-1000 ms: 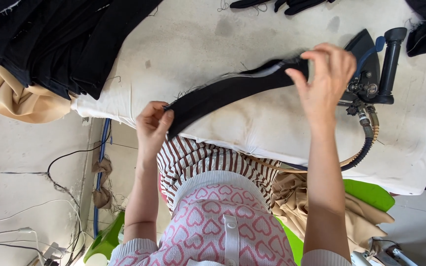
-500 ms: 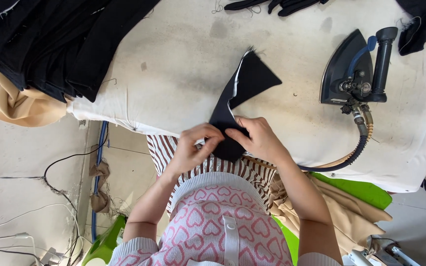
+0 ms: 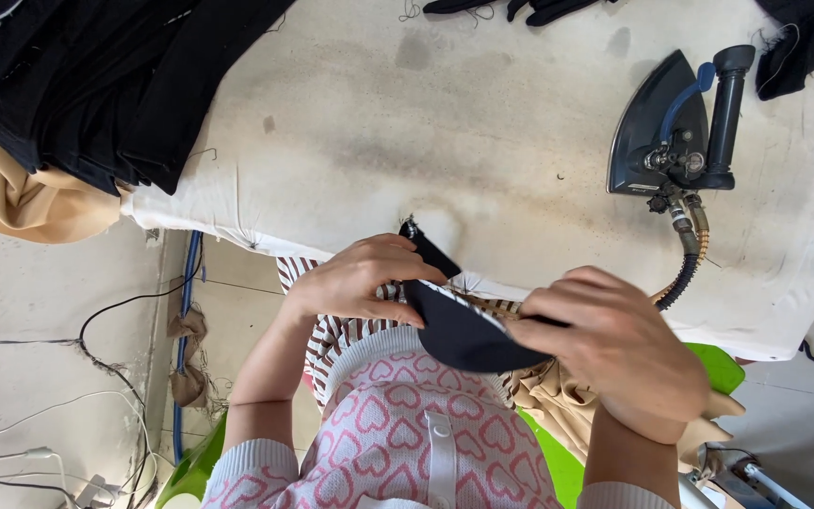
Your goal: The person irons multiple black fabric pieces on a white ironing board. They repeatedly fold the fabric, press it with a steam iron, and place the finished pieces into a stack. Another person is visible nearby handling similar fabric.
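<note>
Fabric, a small black piece (image 3: 463,332), is stretched between both hands just off the near edge of the padded ironing table (image 3: 482,160), above the person's lap. The left hand (image 3: 355,281) closes its fingers over the upper corner of the piece, close to the table edge. The right hand (image 3: 619,344) grips the lower end with fingers curled tight, nearer the body. Between the two hands the piece curves in a shallow arc and looks doubled over, with a thin pale edge showing along its top.

Beyond the right hand, well apart from it, a steam iron (image 3: 675,127) rests on the table with its hose (image 3: 685,259) looping toward the table edge. Far beyond the left hand lies a heap of black fabric pieces (image 3: 96,85) over some tan cloth (image 3: 21,203). More tan cloth (image 3: 567,396) hangs below the right hand.

As for progress, the piece appears to be handled and folded only; it lies nowhere on the table, the iron stands untouched, so pressing looks not yet begun, and the large heap suggests much remains
</note>
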